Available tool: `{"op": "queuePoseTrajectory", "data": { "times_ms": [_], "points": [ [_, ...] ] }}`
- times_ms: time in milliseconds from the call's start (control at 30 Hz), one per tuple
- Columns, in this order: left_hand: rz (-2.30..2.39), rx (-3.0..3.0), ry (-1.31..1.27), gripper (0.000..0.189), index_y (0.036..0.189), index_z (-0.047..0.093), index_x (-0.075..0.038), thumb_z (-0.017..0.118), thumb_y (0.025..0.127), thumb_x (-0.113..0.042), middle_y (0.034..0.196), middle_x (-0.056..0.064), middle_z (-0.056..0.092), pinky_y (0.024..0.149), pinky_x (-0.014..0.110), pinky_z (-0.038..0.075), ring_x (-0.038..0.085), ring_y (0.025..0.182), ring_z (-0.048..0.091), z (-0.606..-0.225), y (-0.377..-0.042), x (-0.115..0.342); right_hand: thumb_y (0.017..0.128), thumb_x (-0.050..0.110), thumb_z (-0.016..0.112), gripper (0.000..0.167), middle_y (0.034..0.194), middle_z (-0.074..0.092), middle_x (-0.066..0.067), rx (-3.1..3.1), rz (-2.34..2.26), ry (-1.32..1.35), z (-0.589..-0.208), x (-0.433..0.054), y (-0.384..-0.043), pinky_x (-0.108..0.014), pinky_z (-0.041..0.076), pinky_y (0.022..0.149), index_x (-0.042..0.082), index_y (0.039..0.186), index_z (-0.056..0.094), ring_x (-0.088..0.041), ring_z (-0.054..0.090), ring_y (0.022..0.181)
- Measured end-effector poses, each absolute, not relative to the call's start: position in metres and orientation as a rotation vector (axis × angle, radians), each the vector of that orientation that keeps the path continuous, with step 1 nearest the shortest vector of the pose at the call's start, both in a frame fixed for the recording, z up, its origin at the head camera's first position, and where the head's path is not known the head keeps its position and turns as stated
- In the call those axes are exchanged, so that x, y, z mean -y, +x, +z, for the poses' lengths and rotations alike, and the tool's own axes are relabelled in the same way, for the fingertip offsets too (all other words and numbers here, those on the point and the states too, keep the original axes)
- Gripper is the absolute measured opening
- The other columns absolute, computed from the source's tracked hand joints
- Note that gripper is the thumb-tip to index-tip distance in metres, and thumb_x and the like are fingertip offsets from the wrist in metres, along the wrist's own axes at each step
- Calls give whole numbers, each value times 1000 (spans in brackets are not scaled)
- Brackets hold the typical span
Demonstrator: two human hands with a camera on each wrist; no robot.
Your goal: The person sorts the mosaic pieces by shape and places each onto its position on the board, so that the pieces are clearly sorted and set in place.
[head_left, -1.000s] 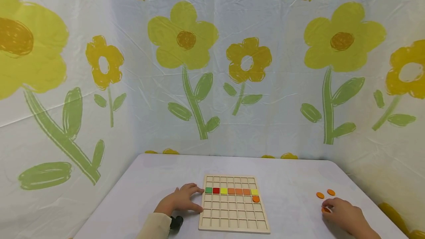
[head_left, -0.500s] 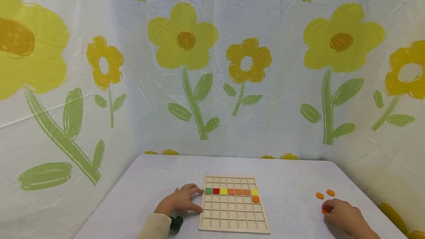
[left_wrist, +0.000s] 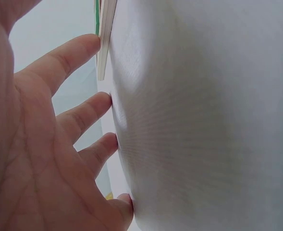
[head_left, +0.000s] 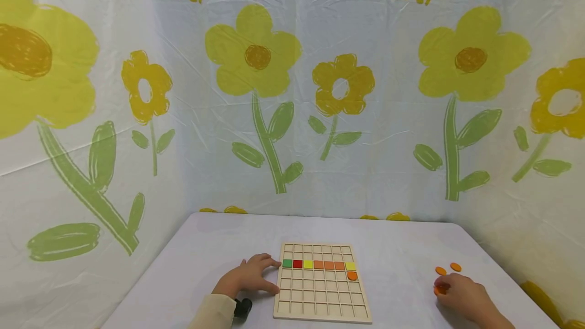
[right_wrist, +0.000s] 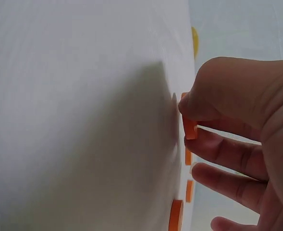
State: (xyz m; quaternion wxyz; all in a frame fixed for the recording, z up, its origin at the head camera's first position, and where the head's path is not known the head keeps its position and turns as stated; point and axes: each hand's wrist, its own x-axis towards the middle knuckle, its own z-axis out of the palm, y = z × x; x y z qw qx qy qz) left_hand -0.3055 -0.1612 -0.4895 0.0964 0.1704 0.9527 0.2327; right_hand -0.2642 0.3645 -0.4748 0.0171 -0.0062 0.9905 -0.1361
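A wooden grid board (head_left: 315, 296) lies on the table, with one row of coloured square tiles (head_left: 318, 264) in green, red, yellow and orange. Just below the yellow tile at that row's right end is an orange disc (head_left: 352, 275). My left hand (head_left: 250, 274) is spread beside the board, thumb and a fingertip at its left edge; the left wrist view shows the fingers (left_wrist: 81, 118) extended. Over at the right, my right hand (head_left: 463, 296) pinches an orange disc (right_wrist: 190, 129) between thumb and finger, close over the table, the disc tilted on edge.
Two loose orange discs (head_left: 441, 270) lie just beyond the right hand. In the right wrist view another orange disc (right_wrist: 176, 215) sits nearer the camera. A black object (head_left: 242, 307) is at the left wrist. Flower-printed cloth walls (head_left: 384, 176) enclose the table's back and sides.
My right hand has shifted slightly to the left with the orange disc between its fingers. The left hand and the board stay as they were.
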Motion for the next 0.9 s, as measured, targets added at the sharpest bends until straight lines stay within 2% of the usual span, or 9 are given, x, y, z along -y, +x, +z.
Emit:
{"op": "queuePoseTrajectory", "data": {
  "times_ms": [267, 533, 900],
  "points": [
    [692, -2819, 503, 71, 134, 57, -27, 77, 72, -55, 151, 11, 39, 110, 72, 15, 37, 142, 31, -491, -307, 161, 78, 24, 73, 16, 85, 66, 3, -3164, -407, -103, -473, -345, -265, -45, 51, 68, 14, 90, 72, -14, 59, 76],
    [699, -2819, 491, 71, 134, 57, -26, 78, 72, -54, 151, 11, 39, 111, 72, 15, 37, 142, 31, -488, -306, 160, 81, 32, 76, 29, 88, 65, 2, -3089, -540, -54, -468, -330, -273, -47, 56, 76, 10, 99, 72, -16, 56, 78],
    [708, -2810, 488, 70, 134, 57, -25, 78, 72, -52, 151, 12, 39, 111, 72, 14, 37, 142, 30, -485, -303, 159, 79, 21, 75, 20, 89, 64, 3, -3122, -555, -137, -460, -306, -276, -45, 54, 78, 13, 98, 73, -16, 57, 81]
  ]
}}
